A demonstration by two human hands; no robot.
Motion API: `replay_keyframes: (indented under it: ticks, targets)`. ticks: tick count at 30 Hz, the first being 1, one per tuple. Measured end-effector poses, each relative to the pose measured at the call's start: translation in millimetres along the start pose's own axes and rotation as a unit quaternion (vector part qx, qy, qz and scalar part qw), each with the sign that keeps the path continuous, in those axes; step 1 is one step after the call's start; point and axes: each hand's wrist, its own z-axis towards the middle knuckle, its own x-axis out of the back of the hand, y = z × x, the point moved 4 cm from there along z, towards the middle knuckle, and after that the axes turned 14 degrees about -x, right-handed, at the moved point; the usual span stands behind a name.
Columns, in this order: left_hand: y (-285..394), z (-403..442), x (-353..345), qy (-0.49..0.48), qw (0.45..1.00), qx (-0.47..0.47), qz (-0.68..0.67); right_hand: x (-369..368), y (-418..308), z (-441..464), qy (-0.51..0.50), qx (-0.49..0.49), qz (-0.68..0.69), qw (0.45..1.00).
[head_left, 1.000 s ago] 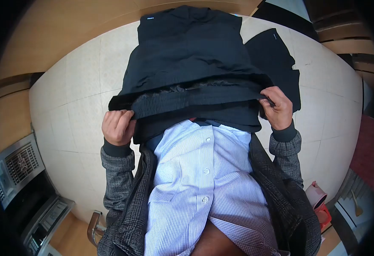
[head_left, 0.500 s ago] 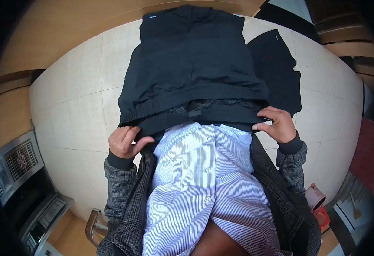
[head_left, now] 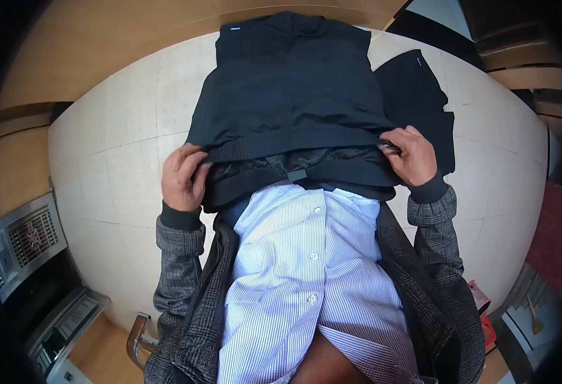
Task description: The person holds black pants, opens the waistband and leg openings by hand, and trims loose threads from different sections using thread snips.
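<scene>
Two ends of the garment's point(head_left: 293, 96) upper waistband point(head_left: 293, 141) are getting handled. Right hand point(head_left: 411, 157) is pinching the right end; left hand point(head_left: 186, 176) is curling at the left end, can't tell if it's gripping. Garment is lying on the desk point(head_left: 121, 166), dark cloth point(head_left: 416, 109) lying along its right side. Risks: uneven pull could be skewing the band, loose left hold slipping, sideways drag shifting the cloth.

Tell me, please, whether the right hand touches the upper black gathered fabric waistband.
Touching; the head view shows the right hand gripping the waistband at one end.
</scene>
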Motion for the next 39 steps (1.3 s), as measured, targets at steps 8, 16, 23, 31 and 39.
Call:
replay_keyframes:
  ticks: [8, 16, 23, 31, 39]
  targets:
    - [-35.1, -17.9, -23.3, 0.060, 0.913, 0.253, -0.313, 0.7, 10.7, 6.2, -0.080, -0.115, 0.242, 0.960]
    - [-44.9, -18.3, -23.3, 0.083, 0.874, 0.295, -0.377, 4.6, 17.0, 10.4, -0.096, -0.134, 0.326, 0.931]
    - [-43.6, -21.9, -20.7, 0.083, 0.868, 0.305, -0.384, 3.7, 20.3, 9.8, -0.093, -0.137, 0.350, 0.922]
    - [-29.7, -33.7, -6.1, 0.033, 0.873, 0.264, -0.409, 18.9, 12.2, -5.1, -0.164, -0.139, 0.337, 0.917]
    - [-25.7, -62.6, -19.2, -0.109, 0.890, 0.138, -0.420, 1.1, 26.2, -24.3, -0.247, -0.094, 0.325, 0.908]
